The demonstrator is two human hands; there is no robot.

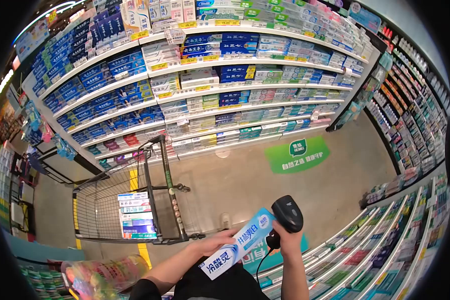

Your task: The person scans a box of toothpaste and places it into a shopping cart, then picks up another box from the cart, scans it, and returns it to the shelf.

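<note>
A long blue-and-white toothpaste box lies tilted across the front of my body, its printed face up. My left hand grips it along its left edge, fingers wrapped partly behind it. In my right hand is a black barcode scanner, held by its handle with the head above my fist. The scanner's head is right beside the box's upper right end, and its cord hangs down below my hand.
To the left stands a black wire shopping cart with a stack of toothpaste boxes inside. Curved shelves of toothpaste fill the far side. More shelving runs along the near right. A green sticker marks the floor.
</note>
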